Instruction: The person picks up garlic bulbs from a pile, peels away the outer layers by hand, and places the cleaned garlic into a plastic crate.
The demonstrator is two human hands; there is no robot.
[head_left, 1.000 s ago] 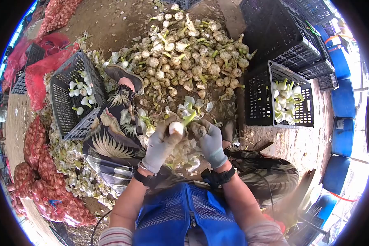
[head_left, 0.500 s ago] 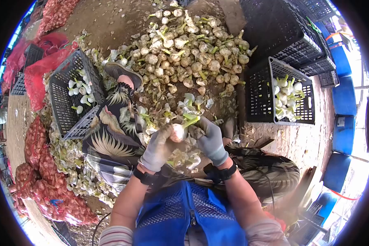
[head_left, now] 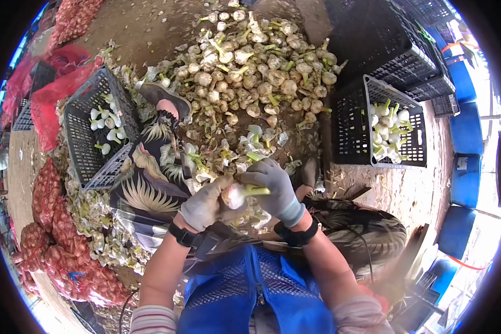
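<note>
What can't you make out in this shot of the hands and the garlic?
Head view only:
- Garlic bulb: its underside is hidden by the left hand and right hand around it.
- Fingertips of both hands: covered by gloves and by the bulb.
- Left crate: its near bottom is hidden by its own wall.
- Blue barrels: cut off by the lens edge.
- Things at bottom right: blurred.

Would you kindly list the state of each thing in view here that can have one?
garlic bulb: peeled white, green stem on, held between both hands
left hand: gloved, closed on the bulb
right hand: gloved, gripping bulb and stem
left crate: tilted, a few peeled bulbs inside
right crate: upright, partly filled with peeled bulbs
garlic pile: unpeeled, heaped on ground
</note>
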